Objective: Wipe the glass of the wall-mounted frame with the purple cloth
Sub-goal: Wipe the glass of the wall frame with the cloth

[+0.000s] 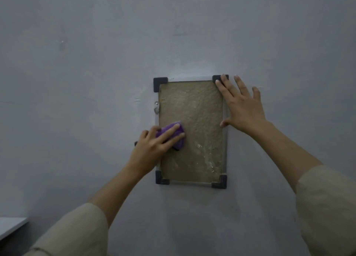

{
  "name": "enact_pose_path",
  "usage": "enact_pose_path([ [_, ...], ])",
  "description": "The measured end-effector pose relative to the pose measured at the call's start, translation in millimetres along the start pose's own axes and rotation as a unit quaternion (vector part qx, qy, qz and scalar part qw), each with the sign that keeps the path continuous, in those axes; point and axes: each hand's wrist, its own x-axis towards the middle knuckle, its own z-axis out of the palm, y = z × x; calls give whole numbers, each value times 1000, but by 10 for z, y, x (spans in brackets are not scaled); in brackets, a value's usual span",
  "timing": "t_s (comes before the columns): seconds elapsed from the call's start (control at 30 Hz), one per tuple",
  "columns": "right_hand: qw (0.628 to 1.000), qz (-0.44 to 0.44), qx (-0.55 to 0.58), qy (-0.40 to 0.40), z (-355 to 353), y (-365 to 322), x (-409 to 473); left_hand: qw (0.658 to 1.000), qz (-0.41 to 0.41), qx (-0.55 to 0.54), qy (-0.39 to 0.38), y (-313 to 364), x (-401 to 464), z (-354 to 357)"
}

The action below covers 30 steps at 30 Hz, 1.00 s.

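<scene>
A tall rectangular frame (185, 79) with black corner caps hangs on the grey wall; its glass (194, 121) covers a brownish textured sheet. A bunched purple cloth (169, 127) lies against the glass near the left edge, about halfway down. My left hand (154, 142) presses the cloth onto the glass with straight fingers laid over it. My right hand (240, 105) lies flat with spread fingers on the frame's right edge and the wall, its fingertips reaching the top right corner cap. Wet-looking streaks show on the lower right of the glass.
A small metal bracket (156, 107) sits on the wall at the frame's left edge. The corner of a white surface (11, 227) juts in at the bottom left. Bare grey wall (96, 63) surrounds the frame.
</scene>
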Motion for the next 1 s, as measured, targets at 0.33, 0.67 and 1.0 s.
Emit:
enact_pose_path([
  [0.33,999,17,10,27,87,-128,-222,990,-139,5,-1,-40,-157,27],
  [0.67,999,14,-6,-47,405,-220,-689,998,-29,55,1,47,-247,6],
  [1.0,999,14,0,-40,426,-225,-686,1000,-1,5,-5,109,-254,96],
])
